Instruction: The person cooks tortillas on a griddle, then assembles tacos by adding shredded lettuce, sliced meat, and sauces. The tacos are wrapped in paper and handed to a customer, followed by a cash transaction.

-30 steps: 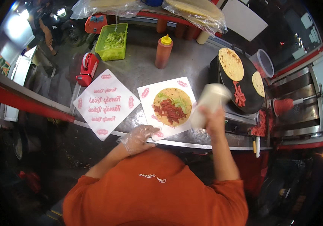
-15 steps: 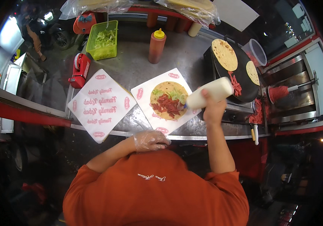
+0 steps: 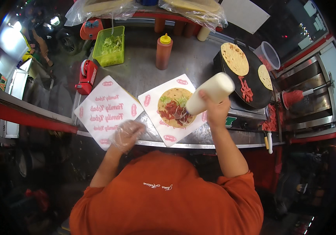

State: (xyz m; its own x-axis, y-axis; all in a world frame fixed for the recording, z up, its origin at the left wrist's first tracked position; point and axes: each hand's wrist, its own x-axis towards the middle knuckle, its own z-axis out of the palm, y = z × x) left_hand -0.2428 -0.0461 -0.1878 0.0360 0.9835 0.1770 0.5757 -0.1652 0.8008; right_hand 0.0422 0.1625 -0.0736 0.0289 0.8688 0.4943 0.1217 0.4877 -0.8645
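My right hand [image 3: 217, 107] is closed around a white squeeze bottle [image 3: 211, 93], tilted nozzle-down over a flatbread [image 3: 175, 92]. Thin white sauce lines cross the shredded reddish meat [image 3: 172, 111] on the bread. Pale green lettuce [image 3: 181, 99] lies beside the meat, partly covered by it. Under the flatbread is a white printed paper sheet [image 3: 159, 132], set cornerwise on the metal counter. My left hand [image 3: 127, 135], in a clear plastic glove, is over the near corner of a stack of printed papers [image 3: 106, 89]; motion smears its fingers.
A red sauce bottle [image 3: 164, 53], a green lettuce bin [image 3: 109, 59] and a red tape dispenser [image 3: 86, 78] stand further back. To the right, a black griddle [image 3: 250, 88] holds flatbreads and meat. Knife handles [image 3: 269, 143] jut past the counter's front edge.
My left hand has moved left and away from my body, from the counter edge to the paper stack. The bottle has tilted more steeply, and white sauce lines now show on the meat.
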